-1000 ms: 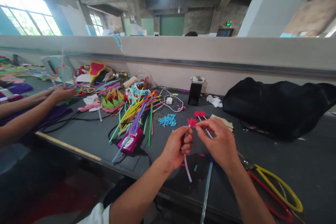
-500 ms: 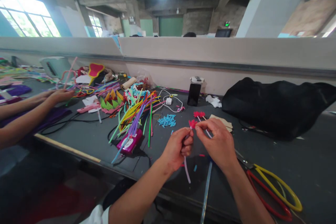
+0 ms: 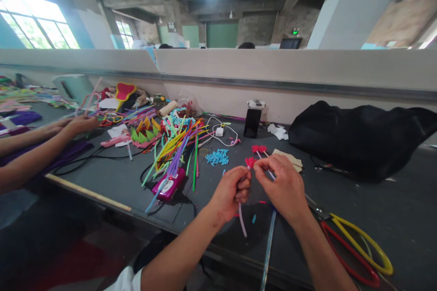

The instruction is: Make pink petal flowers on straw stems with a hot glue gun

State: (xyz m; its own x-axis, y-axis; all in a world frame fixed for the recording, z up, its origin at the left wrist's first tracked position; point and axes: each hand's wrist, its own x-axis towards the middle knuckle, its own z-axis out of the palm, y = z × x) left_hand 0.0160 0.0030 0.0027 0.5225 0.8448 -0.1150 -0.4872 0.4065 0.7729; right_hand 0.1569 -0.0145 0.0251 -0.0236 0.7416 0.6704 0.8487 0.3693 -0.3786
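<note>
My left hand (image 3: 232, 193) is closed around the pale lilac stem (image 3: 242, 220) of a small pipe-cleaner flower, the stem's end hanging below the fist. Its red-pink fuzzy head (image 3: 250, 162) sticks out above the thumb. With thumb and index finger pinched together, my right hand (image 3: 280, 182) touches the right edge of that head. More red-pink flower heads (image 3: 258, 149) on pale stems lie just behind my right hand. Left of them is a pile of short blue pieces (image 3: 217, 157). Scissors (image 3: 358, 241) with red and yellow handles rest by my right forearm.
A bundle of coloured pipe cleaners (image 3: 177, 145) lies over a magenta device (image 3: 168, 185) at left. A phone (image 3: 252, 122) stands at the back, a black bag (image 3: 355, 141) to the right. Another person's hands (image 3: 80, 125) hold a pink strand at far left. A clear rod (image 3: 269, 250) crosses the front edge.
My hands have hardly moved; the flower head between them has turned slightly and shows a little wider. The other person's hands at the left have shifted slightly.
</note>
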